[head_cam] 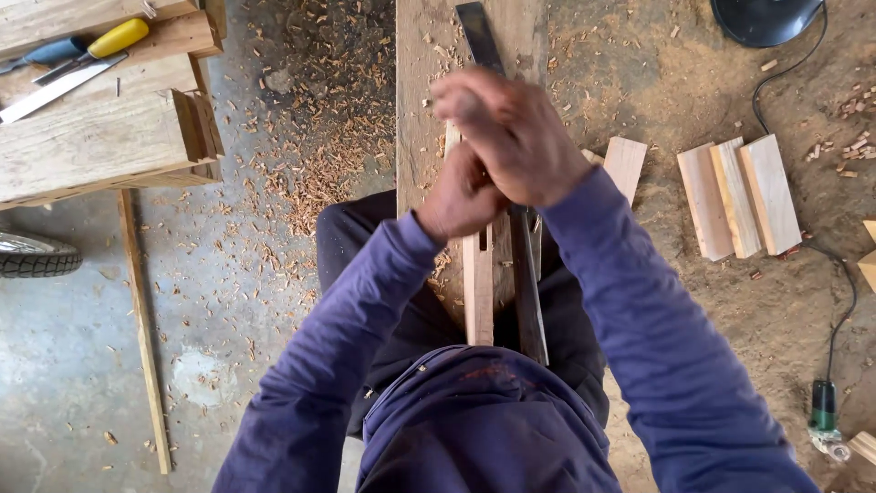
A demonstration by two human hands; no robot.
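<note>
- Near: person in purple sweatshirt [474, 429], seated astride a long wooden bench plank [415, 110]; both sleeves reach fwd to centre of view.
- Narrow light wood strip [477, 292] lies lengthwise on plank, just ahead of torso; has a slot cut approx. mid-length, partly under the hands.
- Dark flat bar [529, 301] lies alongside strip, on its R side, touching or nearly so; a similar dark bar shows beyond the hands at the far end, cannot tell if same piece.
- Left hand [461, 196]: closed in a fist over the strip near the slot; what it grips is hidden, cannot tell.
- Right hand [516, 137]: fingers curled shut, set over and in contact w/ L hand; motion-blurred at fingertips; contents not visible.
- Mid R: three short light wood blocks [739, 196] side by side on sawdust floor, well apart from hands; one more block [625, 164] near R forearm.
- Far L: timber stack [91, 137] w/ yellow-handled tool [114, 38] and flat blade on top.
- Floor L: wood shavings [319, 155] scattered; thin lath [141, 319] lying loose.
</note>
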